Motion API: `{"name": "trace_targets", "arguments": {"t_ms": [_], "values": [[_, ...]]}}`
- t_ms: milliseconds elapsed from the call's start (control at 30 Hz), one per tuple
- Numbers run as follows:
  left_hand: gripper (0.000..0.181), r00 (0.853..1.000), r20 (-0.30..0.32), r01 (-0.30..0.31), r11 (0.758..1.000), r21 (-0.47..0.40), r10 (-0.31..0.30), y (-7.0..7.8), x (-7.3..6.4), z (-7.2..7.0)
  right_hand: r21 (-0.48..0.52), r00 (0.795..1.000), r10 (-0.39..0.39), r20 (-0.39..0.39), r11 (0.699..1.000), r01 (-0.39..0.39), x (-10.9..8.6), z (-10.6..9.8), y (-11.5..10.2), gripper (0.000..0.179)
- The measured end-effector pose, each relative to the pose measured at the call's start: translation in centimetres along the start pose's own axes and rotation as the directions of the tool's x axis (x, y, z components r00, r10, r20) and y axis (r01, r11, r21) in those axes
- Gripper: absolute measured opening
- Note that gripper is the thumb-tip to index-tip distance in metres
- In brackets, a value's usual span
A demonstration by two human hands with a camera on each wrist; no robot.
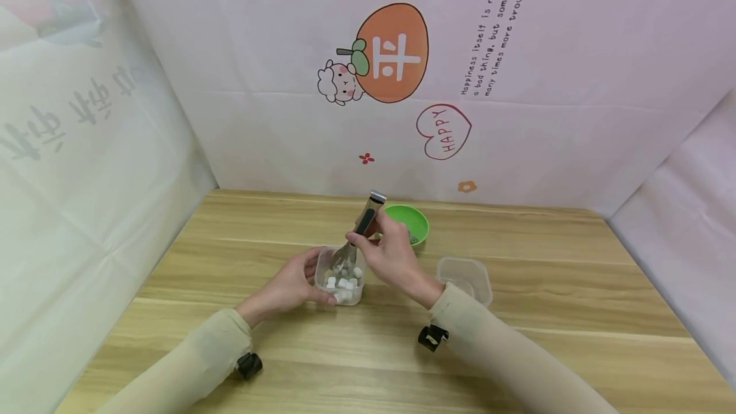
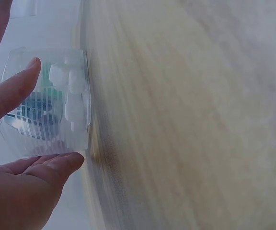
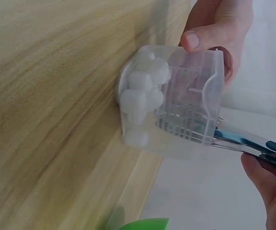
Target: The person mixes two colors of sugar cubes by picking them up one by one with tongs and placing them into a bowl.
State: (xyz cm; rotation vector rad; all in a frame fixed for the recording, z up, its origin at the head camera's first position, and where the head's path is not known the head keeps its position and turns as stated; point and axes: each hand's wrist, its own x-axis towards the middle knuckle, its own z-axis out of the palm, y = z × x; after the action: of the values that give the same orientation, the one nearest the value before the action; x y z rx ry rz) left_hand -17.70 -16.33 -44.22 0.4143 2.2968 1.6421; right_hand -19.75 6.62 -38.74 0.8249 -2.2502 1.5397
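Note:
A clear plastic box (image 1: pixel 361 296) stands on the table with several white, marshmallow-like pieces (image 1: pixel 345 284) in its bottom. My left hand (image 1: pixel 294 284) grips the box from the left, thumb on the near side and fingers on the far side. My right hand (image 1: pixel 393 254) holds metal tongs (image 1: pixel 366 218) by their dark-gripped handles. The tongs' slotted ends (image 3: pixel 183 125) reach down into the box, seen through its wall in the right wrist view. Whether a piece lies between those ends I cannot tell.
Behind my right hand sits a green bowl (image 1: pixel 418 219) with some greyish things inside, partly hidden. A second clear plastic container or lid (image 1: pixel 482 276) lies to the right, next to my right wrist. Printed cloth walls (image 1: pixel 276 133) stand around the wooden table (image 1: pixel 546 260).

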Motion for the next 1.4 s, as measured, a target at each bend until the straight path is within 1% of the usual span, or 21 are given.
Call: {"name": "trace_targets", "arguments": {"t_ms": [67,133,333,433,600,700,800,933,1033,1200,1400], "values": [[0.103,1.0,0.003,-0.008,1.0,0.005,0.008,0.0,0.0,-0.1,-0.005,1.0,-0.009,-0.001,1.0,0.009,0.1,-0.1,-0.2,0.018],[0.103,1.0,0.001,-0.001,1.0,0.003,0.001,0.1,0.0,-0.1,-0.007,1.0,-0.013,-0.003,1.0,0.013,0.1,-0.1,-0.2,0.018],[0.102,1.0,0.009,0.001,1.0,-0.014,-0.001,-0.1,0.0,-0.1,0.011,1.0,0.019,-0.011,1.0,-0.019,0.1,-0.5,-0.5,0.019],[0.102,1.0,0.011,-0.001,1.0,-0.025,0.001,-0.1,0.0,-0.1,0.016,0.999,0.01,-0.04,1.0,-0.009,0.2,-1.2,-0.9,0.02],[0.107,1.0,0.006,0.015,0.999,-0.043,-0.015,0.0,0.1,0.1,0.049,0.991,-0.063,-0.122,0.996,0.069,0.6,-3.1,-1.6,0.02],[0.108,1.0,-0.005,0.025,0.999,-0.048,-0.026,0.0,0.1,0.2,0.066,0.984,-0.087,-0.157,0.993,0.098,1.1,-4.7,-1.9,0.02],[0.108,0.999,-0.019,0.036,0.998,-0.044,-0.037,0.1,0.0,0.3,0.058,0.974,-0.092,-0.205,0.993,0.106,1.7,-6.4,-2.0,0.021],[0.108,0.999,-0.027,0.043,0.998,-0.039,-0.044,0.2,0.0,0.3,-0.004,0.956,-0.106,-0.274,0.994,0.109,2.5,-8.4,-1.5,0.021],[0.108,0.999,-0.024,0.039,0.998,-0.041,-0.04,0.2,0.0,0.3,-0.065,0.951,-0.104,-0.291,0.994,0.089,2.9,-9.5,-0.7,0.019],[0.107,0.999,-0.023,0.036,0.999,-0.04,-0.037,0.1,-0.1,0.3,-0.15,0.957,-0.054,-0.284,0.989,0.011,3.2,-10.5,0.8,0.018],[0.107,0.999,-0.024,0.033,0.999,-0.041,-0.034,0.1,-0.1,0.2,-0.164,0.967,0.023,-0.252,0.984,-0.066,3.5,-10.6,2.1,0.019]]}}
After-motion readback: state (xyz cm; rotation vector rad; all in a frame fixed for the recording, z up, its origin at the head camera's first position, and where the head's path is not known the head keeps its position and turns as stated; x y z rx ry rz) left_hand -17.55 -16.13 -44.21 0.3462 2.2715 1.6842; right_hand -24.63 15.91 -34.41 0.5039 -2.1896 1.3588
